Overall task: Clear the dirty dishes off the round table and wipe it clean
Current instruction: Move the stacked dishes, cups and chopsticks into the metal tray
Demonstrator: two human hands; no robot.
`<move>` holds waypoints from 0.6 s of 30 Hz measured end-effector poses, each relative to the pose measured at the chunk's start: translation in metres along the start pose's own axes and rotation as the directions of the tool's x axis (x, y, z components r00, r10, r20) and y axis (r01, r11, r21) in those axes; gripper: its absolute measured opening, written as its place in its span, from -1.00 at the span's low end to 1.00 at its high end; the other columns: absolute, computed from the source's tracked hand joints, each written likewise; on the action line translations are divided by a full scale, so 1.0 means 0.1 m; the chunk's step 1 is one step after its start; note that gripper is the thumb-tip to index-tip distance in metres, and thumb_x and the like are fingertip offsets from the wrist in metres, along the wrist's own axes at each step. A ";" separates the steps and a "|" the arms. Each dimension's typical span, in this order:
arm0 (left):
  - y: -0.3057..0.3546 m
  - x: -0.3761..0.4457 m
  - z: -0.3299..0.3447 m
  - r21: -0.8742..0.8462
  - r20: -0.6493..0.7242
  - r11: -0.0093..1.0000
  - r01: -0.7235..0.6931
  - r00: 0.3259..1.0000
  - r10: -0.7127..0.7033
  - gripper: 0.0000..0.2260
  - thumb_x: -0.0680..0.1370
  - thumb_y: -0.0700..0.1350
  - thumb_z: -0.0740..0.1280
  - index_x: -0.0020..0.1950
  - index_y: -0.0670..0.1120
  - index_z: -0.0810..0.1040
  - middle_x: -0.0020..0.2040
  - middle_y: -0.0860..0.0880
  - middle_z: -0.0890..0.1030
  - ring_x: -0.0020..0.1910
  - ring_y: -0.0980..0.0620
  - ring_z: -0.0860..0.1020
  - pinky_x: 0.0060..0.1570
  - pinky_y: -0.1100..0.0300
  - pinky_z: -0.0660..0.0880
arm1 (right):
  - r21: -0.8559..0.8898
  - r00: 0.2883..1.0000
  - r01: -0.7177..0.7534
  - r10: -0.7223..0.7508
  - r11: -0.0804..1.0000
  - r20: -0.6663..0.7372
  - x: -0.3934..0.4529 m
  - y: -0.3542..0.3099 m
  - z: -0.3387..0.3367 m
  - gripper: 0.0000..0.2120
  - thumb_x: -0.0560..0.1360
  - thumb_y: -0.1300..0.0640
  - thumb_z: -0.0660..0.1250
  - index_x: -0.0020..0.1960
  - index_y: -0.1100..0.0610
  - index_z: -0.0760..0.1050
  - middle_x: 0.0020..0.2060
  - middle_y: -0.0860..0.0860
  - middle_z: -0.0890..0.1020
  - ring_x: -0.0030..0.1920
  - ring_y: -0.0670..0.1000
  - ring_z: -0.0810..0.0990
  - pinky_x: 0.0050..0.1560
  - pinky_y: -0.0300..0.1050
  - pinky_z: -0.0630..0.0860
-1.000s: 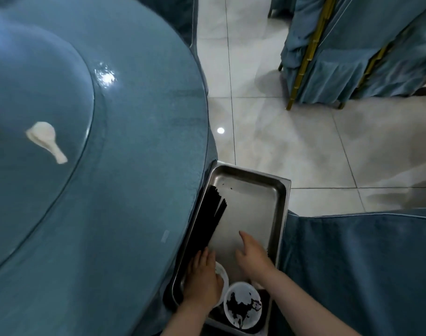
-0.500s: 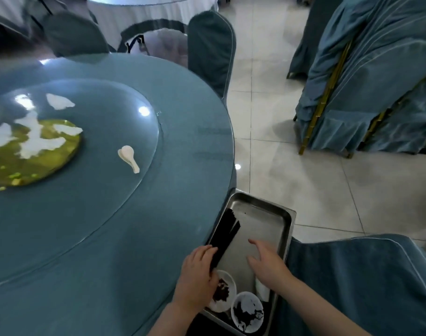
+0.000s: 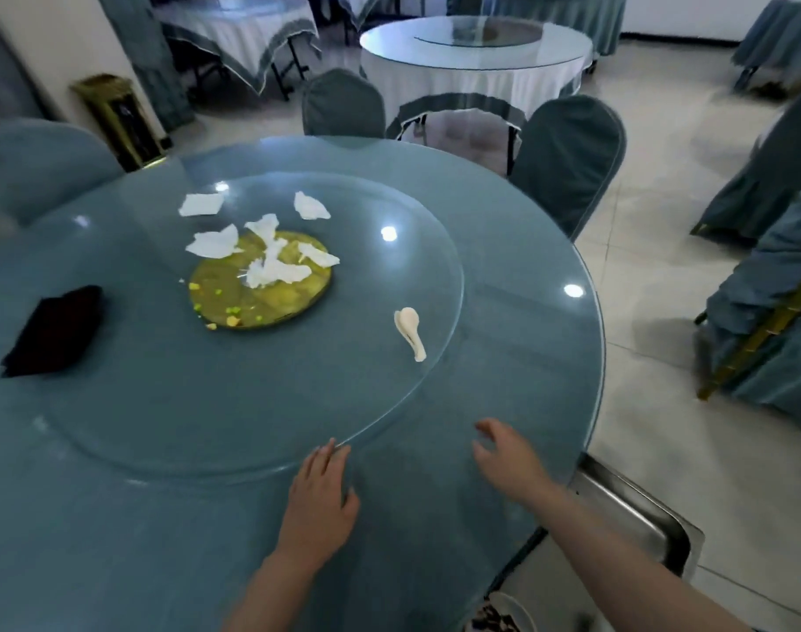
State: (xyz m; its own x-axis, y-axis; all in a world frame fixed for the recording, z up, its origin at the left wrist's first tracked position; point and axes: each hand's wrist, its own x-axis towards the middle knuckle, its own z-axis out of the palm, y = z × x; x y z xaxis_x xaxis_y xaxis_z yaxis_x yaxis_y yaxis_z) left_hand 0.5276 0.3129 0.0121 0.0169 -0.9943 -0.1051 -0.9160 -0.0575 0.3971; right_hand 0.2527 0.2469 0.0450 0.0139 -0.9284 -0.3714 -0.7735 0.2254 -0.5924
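Teal-blue round table [image 3: 503,339] under both bare hands, glossy with white light spots. Clear glass turntable [image 3: 253,403] just beyond the left hand [image 3: 319,499]. Cream-white spoon [image 3: 410,326] farther out, ahead of the right hand [image 3: 510,460]. Yellow-green plate [image 3: 289,298] scattered with white napkin scraps [image 3: 271,266]. Black folded cloth [image 3: 52,330] far left. Silver metal tray [image 3: 640,508] beside the right forearm. Pale cream floor tiles [image 3: 640,449].

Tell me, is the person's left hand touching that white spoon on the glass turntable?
Apart. The head view shows the left hand at the glass turntable's near rim, with bare glass between it and the white spoon farther out.
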 end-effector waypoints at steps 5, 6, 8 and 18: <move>-0.55 0.21 -0.18 0.100 0.045 0.991 0.092 0.994 -0.096 -0.39 0.35 0.00 0.23 0.36 -0.23 0.48 0.39 -0.23 0.45 0.33 -0.29 0.46 0.21 -0.16 0.46 | -0.023 1.000 0.002 -0.003 1.000 -0.027 0.70 -0.58 0.03 -0.70 0.57 0.13 0.26 0.29 0.15 0.49 0.19 0.08 0.61 0.20 0.09 0.55 0.19 -0.15 0.40; -0.61 0.21 -0.20 0.104 0.059 0.990 0.100 0.993 -0.107 -0.37 0.37 -0.02 0.25 0.43 -0.20 0.40 0.47 -0.18 0.35 0.42 -0.24 0.36 0.31 -0.11 0.39 | -0.034 0.999 -0.007 0.005 0.999 -0.033 0.82 -0.68 0.02 -0.70 0.57 0.12 0.26 0.28 0.15 0.49 0.18 0.08 0.61 0.19 0.09 0.55 0.18 -0.14 0.41; -0.73 0.18 -0.21 0.105 0.062 0.988 0.110 0.991 -0.117 -0.34 0.47 -0.01 0.25 0.55 -0.12 0.20 0.57 -0.08 0.13 0.54 -0.11 0.14 0.45 -0.01 0.19 | -0.055 0.998 -0.032 0.029 0.998 -0.048 1.06 -0.84 0.04 -0.69 0.57 0.10 0.26 0.29 0.17 0.47 0.18 0.09 0.59 0.19 0.11 0.55 0.16 -0.11 0.42; -1.05 0.05 -0.16 0.108 0.153 0.994 -0.014 0.988 -0.002 -0.24 0.18 0.04 0.31 0.39 -0.10 0.43 0.39 -0.06 0.48 0.37 -0.01 0.31 0.41 0.31 -0.12 | -0.268 0.982 -0.128 0.083 0.955 -0.171 1.70 -1.24 0.28 -0.68 0.54 -0.01 0.34 0.08 0.25 0.50 0.00 0.17 0.58 -0.07 0.19 0.58 -0.18 -0.07 0.43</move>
State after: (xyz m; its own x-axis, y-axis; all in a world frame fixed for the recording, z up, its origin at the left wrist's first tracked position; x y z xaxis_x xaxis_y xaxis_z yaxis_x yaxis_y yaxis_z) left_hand 0.6298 0.3121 -0.0154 -0.0425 -0.9687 -0.2444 -0.9540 -0.0333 0.2979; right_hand 0.3687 0.0692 0.0350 -0.1592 -0.9432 -0.2917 -0.9100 0.2548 -0.3270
